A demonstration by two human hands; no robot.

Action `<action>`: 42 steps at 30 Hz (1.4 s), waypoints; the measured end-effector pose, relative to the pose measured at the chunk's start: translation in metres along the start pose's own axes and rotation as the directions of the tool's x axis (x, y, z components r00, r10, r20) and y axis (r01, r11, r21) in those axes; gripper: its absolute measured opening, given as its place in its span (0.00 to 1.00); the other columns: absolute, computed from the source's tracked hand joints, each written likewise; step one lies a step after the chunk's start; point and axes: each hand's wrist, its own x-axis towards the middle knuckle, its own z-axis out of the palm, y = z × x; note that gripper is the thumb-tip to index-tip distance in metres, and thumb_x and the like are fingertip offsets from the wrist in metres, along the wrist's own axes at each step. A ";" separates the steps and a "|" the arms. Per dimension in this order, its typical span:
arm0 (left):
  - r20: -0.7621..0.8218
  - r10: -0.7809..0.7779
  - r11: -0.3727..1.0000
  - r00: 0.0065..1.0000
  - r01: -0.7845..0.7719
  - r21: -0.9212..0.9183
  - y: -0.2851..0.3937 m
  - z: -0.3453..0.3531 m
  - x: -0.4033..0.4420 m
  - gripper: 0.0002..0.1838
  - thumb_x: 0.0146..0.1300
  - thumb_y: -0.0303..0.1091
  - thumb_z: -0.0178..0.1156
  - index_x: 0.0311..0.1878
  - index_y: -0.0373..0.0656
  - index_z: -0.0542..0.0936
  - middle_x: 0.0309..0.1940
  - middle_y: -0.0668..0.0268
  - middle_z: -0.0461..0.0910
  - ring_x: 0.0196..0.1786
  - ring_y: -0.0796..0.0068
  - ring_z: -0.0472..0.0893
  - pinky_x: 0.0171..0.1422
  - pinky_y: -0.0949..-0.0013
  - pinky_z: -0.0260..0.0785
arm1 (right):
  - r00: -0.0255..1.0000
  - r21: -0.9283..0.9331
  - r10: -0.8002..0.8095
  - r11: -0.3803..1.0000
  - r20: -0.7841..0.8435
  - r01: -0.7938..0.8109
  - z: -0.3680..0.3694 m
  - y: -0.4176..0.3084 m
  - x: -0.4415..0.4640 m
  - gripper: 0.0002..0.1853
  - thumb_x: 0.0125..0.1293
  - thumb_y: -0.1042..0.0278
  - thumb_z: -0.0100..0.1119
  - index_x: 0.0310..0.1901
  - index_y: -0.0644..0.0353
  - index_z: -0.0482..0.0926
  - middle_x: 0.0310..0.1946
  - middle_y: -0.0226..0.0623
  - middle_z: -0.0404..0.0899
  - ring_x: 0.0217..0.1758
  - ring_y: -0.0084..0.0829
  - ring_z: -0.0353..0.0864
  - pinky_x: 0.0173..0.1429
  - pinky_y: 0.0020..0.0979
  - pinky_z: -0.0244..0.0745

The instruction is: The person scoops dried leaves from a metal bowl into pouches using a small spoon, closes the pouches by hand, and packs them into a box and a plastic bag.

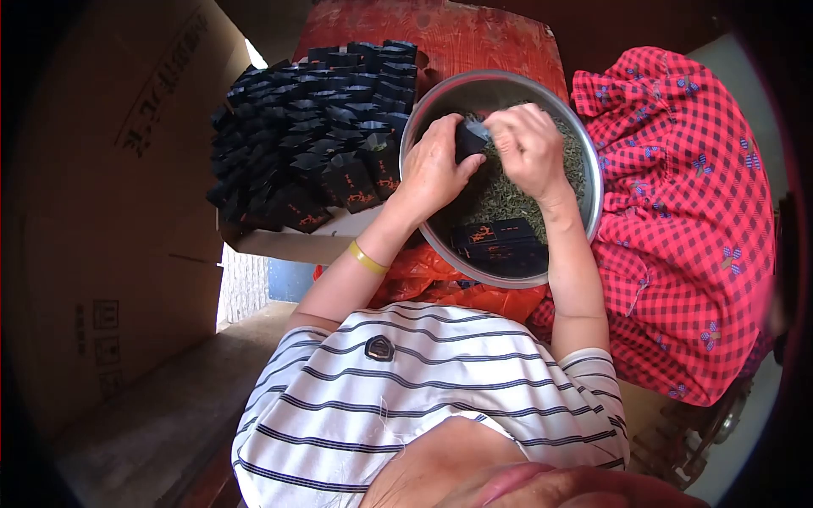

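Above the metal bowl (pixel 442 95), the left hand (pixel 434 165) is holding a black packet (pixel 470 144) while the right hand (pixel 529 148) is pinching translucent film (pixel 478 128) at its mouth. Past the far rim (pixel 500 74), red worktop (pixel 491 38) is showing; massed packets (pixel 318 127) are crowding the left, checked fabric (pixel 677 229) the right.

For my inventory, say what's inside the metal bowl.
Greenish leaves and black packets lie inside the bowl. What lies beneath them, or behind the left hand and right hand, is covered.
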 end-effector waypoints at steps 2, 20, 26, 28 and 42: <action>0.041 -0.030 1.000 0.999 0.030 0.008 0.000 -0.002 0.000 0.33 0.54 0.35 0.73 0.61 0.35 0.70 0.54 0.48 0.78 0.58 0.45 0.78 0.61 0.53 0.72 | 0.995 -0.014 0.031 0.999 0.096 -0.030 0.009 -0.005 -0.002 0.08 0.69 0.62 0.59 0.35 0.56 0.81 0.30 0.32 0.82 0.38 0.37 0.80 0.44 0.37 0.72; -0.136 -0.073 0.981 0.988 0.046 -0.191 0.002 -0.007 0.003 0.30 0.54 0.41 0.75 0.51 0.34 0.72 0.43 0.44 0.79 0.47 0.44 0.80 0.51 0.55 0.73 | 0.859 0.144 0.213 0.939 0.465 -0.311 -0.001 -0.004 -0.008 0.27 0.53 0.69 0.67 0.57 0.64 0.76 0.54 0.49 0.79 0.61 0.48 0.76 0.67 0.42 0.68; -0.094 -0.125 0.947 0.988 0.091 -0.308 0.005 -0.011 0.005 0.20 0.59 0.40 0.71 0.40 0.34 0.75 0.33 0.51 0.80 0.37 0.55 0.82 0.43 0.60 0.74 | 0.819 0.302 0.363 0.800 0.444 -0.519 0.016 -0.002 -0.009 0.16 0.63 0.68 0.65 0.51 0.64 0.79 0.41 0.49 0.83 0.47 0.46 0.84 0.52 0.39 0.78; -0.158 -0.095 0.934 0.983 0.033 -0.356 -0.004 -0.002 0.005 0.14 0.63 0.36 0.68 0.40 0.35 0.77 0.31 0.57 0.81 0.35 0.63 0.82 0.41 0.64 0.74 | 0.861 0.341 0.335 0.815 0.382 -0.469 0.020 0.007 -0.012 0.12 0.66 0.70 0.62 0.49 0.64 0.79 0.37 0.47 0.84 0.41 0.40 0.86 0.47 0.36 0.78; 0.056 -0.147 0.785 0.988 0.151 -0.601 -0.010 -0.008 0.005 0.07 0.70 0.30 0.62 0.46 0.36 0.80 0.33 0.74 0.81 0.35 0.88 0.75 0.38 0.79 0.69 | 0.829 0.436 0.410 0.711 0.380 -0.552 0.008 0.013 -0.009 0.09 0.68 0.68 0.66 0.41 0.66 0.80 0.31 0.27 0.79 0.37 0.17 0.75 0.44 0.23 0.73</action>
